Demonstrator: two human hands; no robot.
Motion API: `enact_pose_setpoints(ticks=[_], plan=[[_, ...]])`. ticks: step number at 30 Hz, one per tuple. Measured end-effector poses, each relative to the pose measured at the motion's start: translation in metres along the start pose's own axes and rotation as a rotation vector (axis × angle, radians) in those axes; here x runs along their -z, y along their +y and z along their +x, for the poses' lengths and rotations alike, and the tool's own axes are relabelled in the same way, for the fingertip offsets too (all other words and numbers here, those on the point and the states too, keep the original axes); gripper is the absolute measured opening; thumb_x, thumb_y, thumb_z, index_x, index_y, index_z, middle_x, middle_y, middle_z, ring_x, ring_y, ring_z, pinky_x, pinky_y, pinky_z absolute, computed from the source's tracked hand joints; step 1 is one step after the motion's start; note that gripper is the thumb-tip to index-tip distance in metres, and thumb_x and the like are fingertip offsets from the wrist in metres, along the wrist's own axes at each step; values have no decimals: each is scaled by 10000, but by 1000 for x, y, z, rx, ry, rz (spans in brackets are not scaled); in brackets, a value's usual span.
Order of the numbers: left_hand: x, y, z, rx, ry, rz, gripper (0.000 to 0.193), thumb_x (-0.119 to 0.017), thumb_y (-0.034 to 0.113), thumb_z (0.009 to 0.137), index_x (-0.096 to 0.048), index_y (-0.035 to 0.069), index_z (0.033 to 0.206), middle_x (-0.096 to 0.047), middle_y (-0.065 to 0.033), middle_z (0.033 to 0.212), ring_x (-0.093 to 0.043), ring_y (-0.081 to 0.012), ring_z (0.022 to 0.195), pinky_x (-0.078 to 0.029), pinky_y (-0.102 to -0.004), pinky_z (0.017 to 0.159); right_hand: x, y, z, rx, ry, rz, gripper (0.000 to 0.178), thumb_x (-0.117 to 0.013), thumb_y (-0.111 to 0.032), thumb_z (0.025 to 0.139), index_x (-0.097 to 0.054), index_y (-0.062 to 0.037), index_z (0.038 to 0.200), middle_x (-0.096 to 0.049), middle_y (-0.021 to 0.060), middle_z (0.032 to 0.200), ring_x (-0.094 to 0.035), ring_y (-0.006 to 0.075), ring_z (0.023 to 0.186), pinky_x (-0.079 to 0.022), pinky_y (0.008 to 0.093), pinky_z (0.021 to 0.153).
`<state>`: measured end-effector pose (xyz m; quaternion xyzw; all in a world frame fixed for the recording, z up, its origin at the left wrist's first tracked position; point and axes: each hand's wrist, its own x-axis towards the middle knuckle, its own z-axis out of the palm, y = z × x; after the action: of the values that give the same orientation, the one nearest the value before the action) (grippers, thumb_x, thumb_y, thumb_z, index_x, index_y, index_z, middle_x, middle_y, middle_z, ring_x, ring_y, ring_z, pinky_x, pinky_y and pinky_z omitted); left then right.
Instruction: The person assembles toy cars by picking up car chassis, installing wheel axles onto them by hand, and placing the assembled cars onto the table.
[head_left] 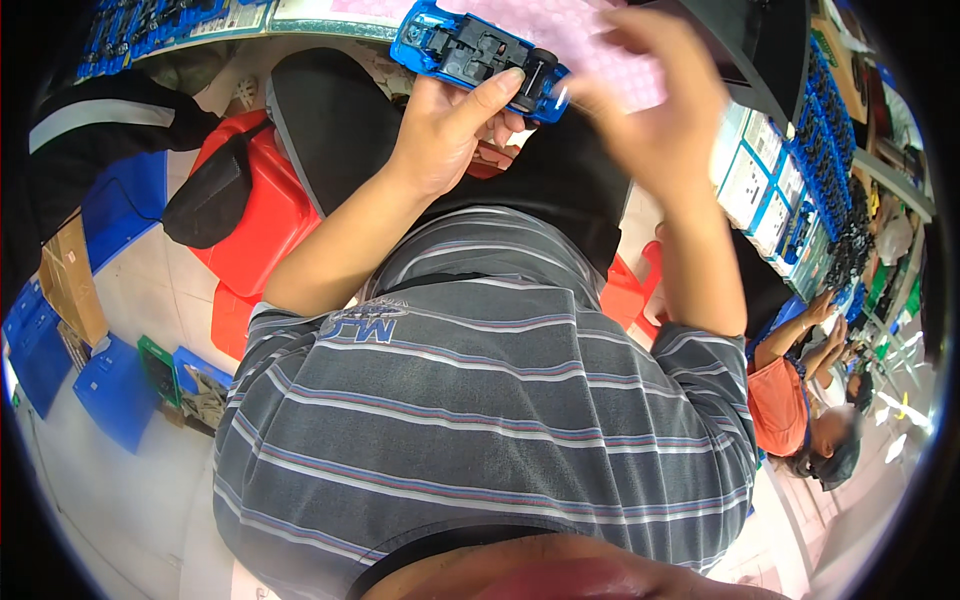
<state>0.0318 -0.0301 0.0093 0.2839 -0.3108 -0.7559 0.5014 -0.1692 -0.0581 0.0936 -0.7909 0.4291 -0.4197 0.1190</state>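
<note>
The left hand holds a blue plastic toy car turned underside up, so that its black chassis and a black wheel face the camera; the thumb lies across the chassis near the wheel while the other fingers wrap under the body out of sight. The car sits at the far middle of the view, above the person's lap, and its long axis runs from far left to nearer right, the right end dipping slightly toward the right hand. That hand is blurred with motion: it is raised just right of the car's right end, fingers loosely spread, and whether it touches the car or pinches some small part cannot be told. So the left hand carries the car, and the right hand is at its wheel end, the nearer of the two to that end. Behind both hands lies a pale pink sheet on the worktable. The person wears a grey striped shirt and sits with dark trousers showing below the hands. On the left is a red plastic stool with a black pouch draped over it, and blue bins stand on the floor further left. Along the right runs a row of boxed blue toy cars, and beyond it a co-worker in an orange shirt works with both hands at the same bench.
</note>
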Motion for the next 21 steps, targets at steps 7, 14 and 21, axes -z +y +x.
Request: enact_pose_setpoints(ticks=[7, 14, 21], plan=[[-4, 1, 4, 43, 8, 31, 428, -642, 118, 978, -482, 32, 1365, -677, -101, 1026, -668, -174, 741, -477, -278, 551, 55, 94, 93, -622, -375, -247, 305, -763, -131, 878, -691, 32, 1126, -741, 158, 1030, -691, 241, 879, -541, 337, 835], [-3, 4, -1, 22, 38, 45, 442, -601, 119, 991, -447, 34, 1397, -677, -111, 1027, -670, -175, 704, -472, -280, 515, 49, 139, 103, -519, -673, -300, 242, -741, -117, 855, -718, -1, 1066, -750, 146, 989, -675, 243, 907, -514, 354, 849], [-6, 2, -4, 21, 34, 30, 451, -610, 130, 991, -457, 45, 1407, -683, -106, 1023, -670, -167, 689, -464, -275, 504, 60, 65, 81, -317, 228, -414, 178, -737, -139, 912, -687, 28, 945, -664, 63, 772, -586, 136, 708, -459, 298, 654]])
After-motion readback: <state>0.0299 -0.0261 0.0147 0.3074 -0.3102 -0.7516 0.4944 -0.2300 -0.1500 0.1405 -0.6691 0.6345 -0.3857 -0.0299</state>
